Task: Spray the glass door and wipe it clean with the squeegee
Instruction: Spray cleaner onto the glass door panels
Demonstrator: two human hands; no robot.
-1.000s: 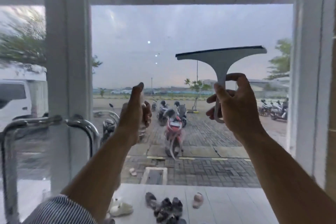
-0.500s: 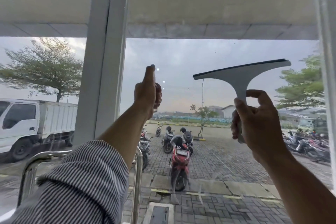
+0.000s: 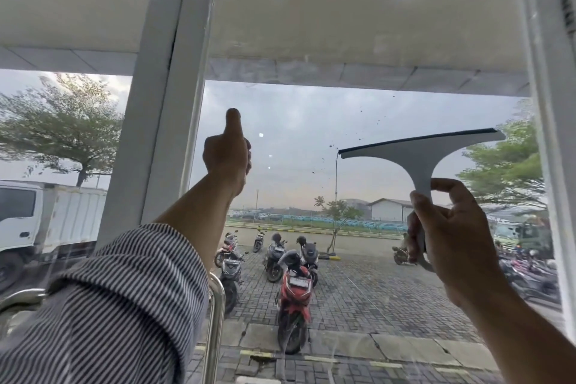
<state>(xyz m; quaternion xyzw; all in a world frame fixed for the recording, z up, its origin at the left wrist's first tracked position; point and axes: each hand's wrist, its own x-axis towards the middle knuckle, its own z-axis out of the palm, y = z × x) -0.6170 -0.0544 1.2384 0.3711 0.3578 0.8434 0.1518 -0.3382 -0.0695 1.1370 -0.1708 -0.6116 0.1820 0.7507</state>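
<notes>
A pale grey plastic T-shaped squeegee point(image 3: 420, 159) is held up against the right half of the clear glass door point(image 3: 305, 109). Its head is wide and flat, flaring smoothly out of a narrow neck. A thin dark rubber blade point(image 3: 417, 143) runs along the whole top edge. The head is tilted, with its right tip higher and close to the white door frame point(image 3: 548, 165) on that side. The right hand point(image 3: 452, 234) grips the squeegee's straight handle from behind. The thumb lies on the left side and the forefinger hooks round the right side just under the neck, while the handle's lower end pokes out below the palm.

The left hand point(image 3: 226, 159) is raised near the middle of the pane, well apart from the squeegee. It is clenched into a fist with one digit pointing straight up. Its forearm comes out of a rolled blue-and-white striped sleeve point(image 3: 109, 305).

Small dark specks point(image 3: 361, 109) dot the glass above and to the left of the blade. Faint streaks run down the lower pane. A shiny curved metal door handle point(image 3: 216, 321) stands beside the sleeve. Through the glass, a red motorbike point(image 3: 294, 290) is parked on brick paving.
</notes>
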